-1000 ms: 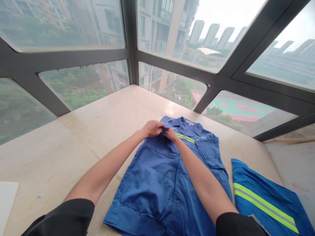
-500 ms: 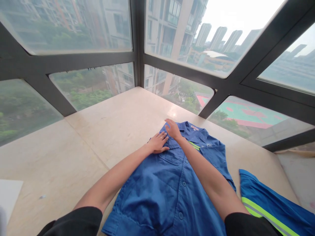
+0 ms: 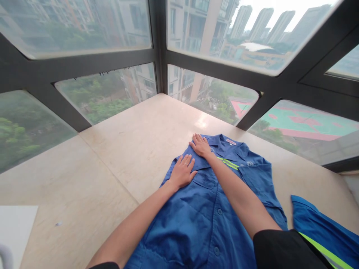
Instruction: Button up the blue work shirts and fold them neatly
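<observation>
A blue work jacket (image 3: 185, 216) with buttons down its front lies spread out, collar towards the window corner. A yellow-green strip shows across its chest. My left hand (image 3: 183, 172), a ring on one finger, rests flat on the jacket near the chest pocket, fingers spread. Farther up, my right hand (image 3: 200, 145) presses flat on the shoulder beside the collar, fingers stretched out. The jacket's right sleeve side is folded in over the front, and its lower edge runs out of view.
Pale stone sill (image 3: 112, 160) carries everything. Blue cloth with a yellow-green stripe (image 3: 322, 220) lies at the right. A white sheet (image 3: 17, 231) is at the left edge. Dark window frames (image 3: 161, 48) border the sill on both far sides.
My right hand, raised with curled fingers before, has come down flat on the jacket's shoulder. My left hand has turned slightly, its fingers pointing farther up. The camera view has shifted a little.
</observation>
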Demonstrator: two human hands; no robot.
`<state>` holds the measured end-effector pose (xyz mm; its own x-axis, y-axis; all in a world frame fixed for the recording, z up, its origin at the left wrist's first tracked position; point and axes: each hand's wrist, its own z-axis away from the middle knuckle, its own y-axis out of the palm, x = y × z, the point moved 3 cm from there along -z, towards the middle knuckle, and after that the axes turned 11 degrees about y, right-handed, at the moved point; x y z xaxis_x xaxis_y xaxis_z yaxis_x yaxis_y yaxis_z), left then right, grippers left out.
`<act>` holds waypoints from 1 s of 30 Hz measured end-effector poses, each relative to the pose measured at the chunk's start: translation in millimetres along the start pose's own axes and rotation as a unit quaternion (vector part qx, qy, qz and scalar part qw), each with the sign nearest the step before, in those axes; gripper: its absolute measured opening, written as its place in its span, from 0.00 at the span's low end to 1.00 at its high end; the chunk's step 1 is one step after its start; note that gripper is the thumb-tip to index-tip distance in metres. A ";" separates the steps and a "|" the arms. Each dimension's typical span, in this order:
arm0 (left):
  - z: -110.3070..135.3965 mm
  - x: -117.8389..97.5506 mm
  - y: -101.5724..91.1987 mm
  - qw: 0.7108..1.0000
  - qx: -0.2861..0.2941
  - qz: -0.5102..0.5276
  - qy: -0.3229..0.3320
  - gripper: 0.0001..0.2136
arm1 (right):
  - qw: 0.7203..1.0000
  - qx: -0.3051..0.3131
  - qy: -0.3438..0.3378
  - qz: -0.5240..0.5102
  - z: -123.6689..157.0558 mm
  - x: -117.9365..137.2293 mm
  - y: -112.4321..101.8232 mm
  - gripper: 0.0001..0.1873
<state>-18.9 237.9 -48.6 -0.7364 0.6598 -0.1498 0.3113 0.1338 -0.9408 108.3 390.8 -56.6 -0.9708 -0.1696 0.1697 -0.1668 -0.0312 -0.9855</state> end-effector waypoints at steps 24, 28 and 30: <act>47.6 -29.4 -46.1 0.975 0.023 -0.044 -0.217 0.23 | 0.997 -0.072 -0.028 -0.032 144.9 44.0 -34.2 0.31; 41.4 -8.5 -48.1 0.988 0.035 -0.038 -0.146 0.22 | 0.994 -0.097 -0.030 -0.033 199.8 20.4 -32.4 0.33; 42.3 0.0 -46.3 0.989 0.041 -0.037 -0.135 0.26 | 0.994 -0.100 -0.022 -0.025 231.1 5.1 -27.2 0.34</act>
<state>-58.8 200.5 -17.9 -0.8919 0.4281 -0.1455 0.2099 0.1071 -0.9718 147.8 163.2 -28.5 -0.9525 -0.2161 0.2147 -0.2507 0.1554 -0.9555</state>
